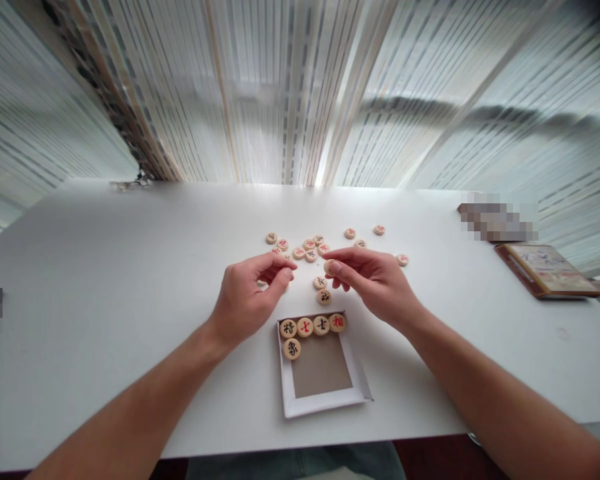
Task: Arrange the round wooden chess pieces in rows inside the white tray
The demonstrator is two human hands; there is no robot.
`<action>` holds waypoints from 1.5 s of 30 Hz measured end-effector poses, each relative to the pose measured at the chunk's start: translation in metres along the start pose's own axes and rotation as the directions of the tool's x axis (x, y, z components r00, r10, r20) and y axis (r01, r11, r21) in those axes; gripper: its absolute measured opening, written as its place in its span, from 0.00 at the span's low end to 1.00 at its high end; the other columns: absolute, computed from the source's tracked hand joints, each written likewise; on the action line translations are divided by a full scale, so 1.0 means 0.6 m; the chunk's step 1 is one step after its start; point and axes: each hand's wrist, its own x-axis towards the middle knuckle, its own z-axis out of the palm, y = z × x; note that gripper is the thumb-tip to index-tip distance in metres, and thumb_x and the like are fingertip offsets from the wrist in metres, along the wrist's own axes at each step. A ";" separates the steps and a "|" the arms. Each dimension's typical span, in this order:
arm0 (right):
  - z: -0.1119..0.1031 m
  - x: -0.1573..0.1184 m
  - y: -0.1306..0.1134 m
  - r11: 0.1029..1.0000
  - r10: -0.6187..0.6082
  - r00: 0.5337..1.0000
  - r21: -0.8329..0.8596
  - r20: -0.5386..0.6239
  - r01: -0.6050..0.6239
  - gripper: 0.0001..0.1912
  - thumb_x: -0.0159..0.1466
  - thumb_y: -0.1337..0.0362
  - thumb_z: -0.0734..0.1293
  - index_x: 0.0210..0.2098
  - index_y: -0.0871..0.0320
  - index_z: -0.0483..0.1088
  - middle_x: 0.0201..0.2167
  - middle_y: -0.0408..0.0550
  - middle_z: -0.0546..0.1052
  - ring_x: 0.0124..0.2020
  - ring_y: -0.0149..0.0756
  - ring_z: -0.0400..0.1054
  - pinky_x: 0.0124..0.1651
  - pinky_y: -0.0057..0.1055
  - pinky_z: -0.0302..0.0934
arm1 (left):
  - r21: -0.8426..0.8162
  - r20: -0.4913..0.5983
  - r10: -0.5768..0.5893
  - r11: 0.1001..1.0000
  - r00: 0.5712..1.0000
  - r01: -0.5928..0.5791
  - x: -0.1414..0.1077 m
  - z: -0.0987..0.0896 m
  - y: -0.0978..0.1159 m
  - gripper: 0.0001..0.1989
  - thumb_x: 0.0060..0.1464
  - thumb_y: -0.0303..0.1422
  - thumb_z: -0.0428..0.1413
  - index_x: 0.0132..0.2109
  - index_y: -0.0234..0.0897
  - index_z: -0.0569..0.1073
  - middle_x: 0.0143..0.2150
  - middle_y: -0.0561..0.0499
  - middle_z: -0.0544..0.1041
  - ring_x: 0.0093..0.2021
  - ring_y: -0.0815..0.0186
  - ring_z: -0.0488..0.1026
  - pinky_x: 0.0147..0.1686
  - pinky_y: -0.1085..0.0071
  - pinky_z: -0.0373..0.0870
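White table (130, 267) under tray (325, 405), discs (311, 255).

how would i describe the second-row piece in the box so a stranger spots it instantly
On the white table, find the shallow open box near the table's closest edge. Four round pieces line its far side; your piece sits just in front of the leftmost. Marked with a black character, it alone in the box lies outside that row.

one box (325, 405) holds five round pieces (305, 327): three black-marked, two red-marked. just beyond it, two black-marked pieces (323, 297); farther, at least twelve loose pieces (350, 233). right of it, at least one book-like item (550, 270).
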 end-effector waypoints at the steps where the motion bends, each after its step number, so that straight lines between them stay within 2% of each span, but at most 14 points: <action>1: 0.002 -0.003 0.003 1.000 0.003 1.000 0.021 0.010 -0.003 0.16 0.67 0.52 0.79 0.47 0.57 0.84 0.31 0.47 0.84 0.30 0.35 0.77 0.33 0.32 0.74 | -0.001 0.005 0.006 1.000 1.000 -0.006 -0.002 0.002 0.003 0.08 0.65 0.34 0.61 0.42 0.38 0.85 0.40 0.48 0.89 0.40 0.59 0.85 0.42 0.65 0.80; 4: 0.002 -0.010 0.010 0.994 0.024 0.999 0.103 0.031 -0.027 0.19 0.65 0.54 0.81 0.51 0.56 0.82 0.30 0.46 0.85 0.31 0.36 0.79 0.36 0.32 0.76 | -0.010 0.024 0.018 1.000 1.000 -0.018 -0.008 0.007 0.011 0.07 0.65 0.33 0.63 0.43 0.39 0.86 0.40 0.48 0.89 0.40 0.60 0.85 0.43 0.66 0.81; 10: -0.005 -0.019 0.011 0.988 0.062 0.998 0.145 0.006 -0.062 0.18 0.59 0.54 0.85 0.39 0.57 0.81 0.33 0.49 0.87 0.28 0.34 0.79 0.32 0.30 0.77 | 0.010 0.061 0.068 0.998 0.996 -0.069 -0.017 0.011 0.021 0.05 0.64 0.30 0.64 0.43 0.39 0.86 0.39 0.50 0.89 0.36 0.63 0.84 0.40 0.69 0.81; 13: -0.005 -0.021 0.002 0.989 0.038 0.999 0.141 -0.005 -0.036 0.17 0.59 0.56 0.86 0.40 0.57 0.83 0.32 0.47 0.86 0.28 0.33 0.79 0.31 0.27 0.77 | 0.028 0.065 0.093 0.995 0.994 -0.095 -0.017 0.013 0.021 0.05 0.64 0.29 0.63 0.43 0.38 0.85 0.38 0.50 0.88 0.36 0.65 0.84 0.39 0.71 0.81; 19: -0.007 -0.023 -0.006 0.994 0.039 0.999 0.098 -0.005 -0.038 0.11 0.65 0.60 0.82 0.44 0.57 0.85 0.34 0.47 0.87 0.28 0.29 0.79 0.31 0.22 0.76 | 0.033 0.044 0.079 0.996 0.996 -0.081 -0.016 0.010 0.016 0.04 0.64 0.28 0.64 0.43 0.38 0.85 0.39 0.52 0.88 0.37 0.67 0.84 0.41 0.74 0.80; 23: -0.009 -0.021 -0.005 0.994 0.049 0.999 0.101 -0.017 -0.047 0.10 0.67 0.60 0.80 0.46 0.58 0.85 0.34 0.47 0.87 0.28 0.28 0.79 0.30 0.21 0.76 | 0.032 0.034 0.073 0.997 0.997 -0.074 -0.015 0.009 0.014 0.04 0.65 0.29 0.64 0.43 0.37 0.86 0.39 0.51 0.88 0.37 0.67 0.84 0.42 0.74 0.80; 30: -0.009 -0.022 -0.007 0.981 0.092 0.996 0.173 -0.011 -0.088 0.15 0.59 0.61 0.86 0.43 0.57 0.86 0.35 0.49 0.88 0.29 0.31 0.81 0.30 0.22 0.77 | 0.027 0.034 0.075 0.997 0.997 -0.076 -0.015 0.009 0.015 0.05 0.65 0.29 0.63 0.43 0.36 0.85 0.39 0.51 0.88 0.36 0.68 0.84 0.41 0.75 0.80; 38: 0.005 -0.030 -0.012 0.945 0.156 0.985 0.280 0.066 -0.169 0.14 0.57 0.61 0.86 0.40 0.57 0.86 0.34 0.49 0.88 0.30 0.31 0.80 0.30 0.21 0.75 | -0.097 0.077 0.001 0.995 0.997 0.007 -0.015 0.012 0.025 0.06 0.65 0.32 0.66 0.46 0.40 0.88 0.40 0.53 0.90 0.37 0.68 0.85 0.41 0.77 0.81; 45: 0.012 -0.040 -0.016 0.921 0.141 0.982 0.348 0.124 -0.176 0.10 0.60 0.64 0.85 0.41 0.55 0.87 0.35 0.48 0.88 0.31 0.30 0.80 0.31 0.20 0.75 | -0.237 0.208 -0.114 0.958 0.971 0.164 -0.019 0.014 0.048 0.07 0.63 0.34 0.68 0.46 0.41 0.90 0.42 0.52 0.91 0.41 0.66 0.88 0.41 0.79 0.82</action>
